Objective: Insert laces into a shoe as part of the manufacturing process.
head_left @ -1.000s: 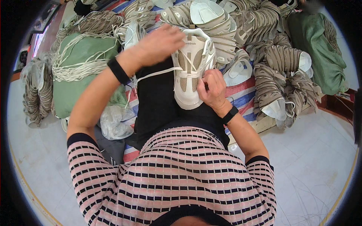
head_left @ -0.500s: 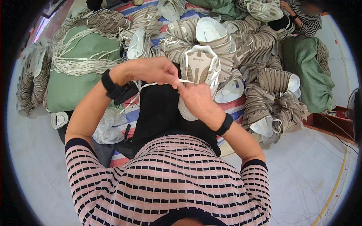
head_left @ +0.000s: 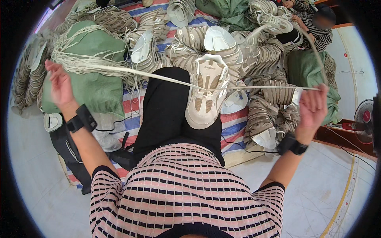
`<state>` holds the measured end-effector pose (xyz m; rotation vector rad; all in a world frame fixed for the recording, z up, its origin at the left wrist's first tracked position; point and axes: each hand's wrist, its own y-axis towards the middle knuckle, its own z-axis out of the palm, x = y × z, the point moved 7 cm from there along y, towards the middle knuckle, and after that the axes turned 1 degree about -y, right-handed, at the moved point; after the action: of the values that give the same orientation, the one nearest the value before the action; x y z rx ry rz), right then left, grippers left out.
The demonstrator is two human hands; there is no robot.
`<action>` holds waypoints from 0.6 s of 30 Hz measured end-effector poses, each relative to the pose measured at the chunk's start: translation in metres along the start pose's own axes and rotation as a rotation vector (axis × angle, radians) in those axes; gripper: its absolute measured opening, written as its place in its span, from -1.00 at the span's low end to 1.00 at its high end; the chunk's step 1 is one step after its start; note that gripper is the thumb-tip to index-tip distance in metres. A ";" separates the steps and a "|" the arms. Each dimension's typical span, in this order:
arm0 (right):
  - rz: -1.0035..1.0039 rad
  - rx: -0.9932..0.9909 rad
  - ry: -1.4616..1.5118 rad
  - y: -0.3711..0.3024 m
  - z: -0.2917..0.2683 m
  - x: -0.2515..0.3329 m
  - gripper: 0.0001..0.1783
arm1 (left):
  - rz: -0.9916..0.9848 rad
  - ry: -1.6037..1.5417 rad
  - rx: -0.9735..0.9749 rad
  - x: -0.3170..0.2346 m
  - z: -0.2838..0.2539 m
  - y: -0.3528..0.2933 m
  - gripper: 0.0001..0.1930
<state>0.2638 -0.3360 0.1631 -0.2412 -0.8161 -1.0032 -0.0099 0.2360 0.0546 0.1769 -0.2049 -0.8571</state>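
Note:
A beige and white running shoe [head_left: 205, 108] rests upright on my black-trousered thighs, toe toward me. A pale flat shoelace [head_left: 166, 80] passes through its lower eyelets and is stretched to both sides. Out to the right, my right hand [head_left: 313, 104] is closed on the lace; a blurred loose length arcs up beyond it. My left hand [head_left: 61, 85], smeared by motion, is raised far left beside a green sack [head_left: 101, 93]. The taut lace runs toward its fingertips, where it blends into a bundle of laces [head_left: 85, 59] draped over the sack.
Stacks of similar shoe uppers [head_left: 264, 57] lie beyond my knees on a striped sheet [head_left: 234, 127]. Another green sack [head_left: 303, 69] stands at right, near a fan [head_left: 363, 115]. A person in a striped top [head_left: 319, 33] is at the far right. A black cable [head_left: 250, 148] crosses the sheet.
My hands, close together at the shoe before, have swung wide apart, drawing the lace out to both sides. The shoe's toe, earlier partly covered by my right hand, now shows.

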 end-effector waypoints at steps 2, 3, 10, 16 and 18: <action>-0.154 -0.154 -0.108 -0.020 -0.038 0.066 -0.82 | 0.295 0.145 -0.175 -0.055 -0.015 -0.007 -0.62; -0.183 -0.283 -0.129 -0.035 -0.068 0.092 -0.81 | 0.297 0.148 -0.176 -0.078 -0.021 -0.011 -0.62; -0.269 -0.887 -0.140 -0.194 -0.236 0.212 -0.90 | 0.407 0.755 -0.492 -0.316 -0.143 -0.101 -0.72; -0.452 -1.212 -0.504 -0.321 -0.272 0.264 -0.67 | 0.279 1.820 -0.856 -0.420 -0.118 -0.147 -0.60; -0.496 -1.402 -0.140 -0.352 -0.290 0.239 -0.66 | 0.329 1.928 -0.891 -0.427 -0.062 -0.149 -0.61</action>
<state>0.1841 -0.8365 0.0698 -1.3562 -0.1447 -1.9289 -0.3756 0.4706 -0.0867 0.0602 1.8660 -0.1032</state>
